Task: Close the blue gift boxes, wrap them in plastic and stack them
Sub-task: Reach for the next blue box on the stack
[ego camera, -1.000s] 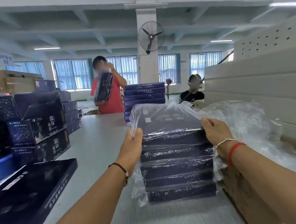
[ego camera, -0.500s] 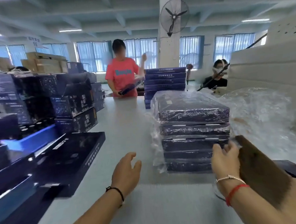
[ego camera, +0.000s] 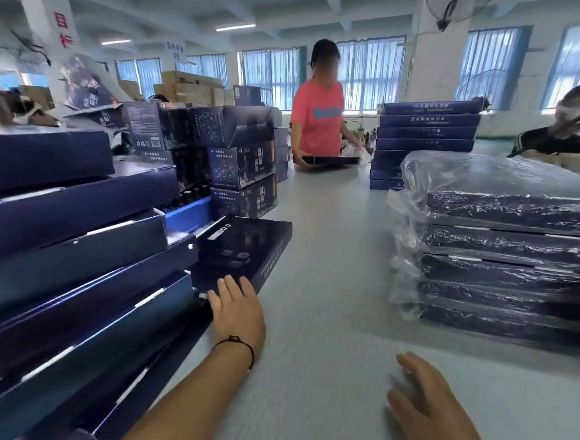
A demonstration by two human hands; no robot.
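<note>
A pile of flat dark blue gift boxes wrapped in clear plastic stands on the grey table at the right. At the left leans a stack of unwrapped flat blue boxes, several with open ends. One closed flat blue box lies on the table beside that stack. My left hand reaches to the near corner of this box, fingers spread, touching its edge. My right hand hovers open over the table near the front, holding nothing.
Small upright blue cartons are stacked behind the left pile. Another stack of flat blue boxes stands farther back. A person in a pink shirt holds a flat box across the table. Another person sits at the far right.
Both hands let go of the wrapped pile, which now rests at the right. The view swung left; my left hand moved to the closed box by the left stack.
</note>
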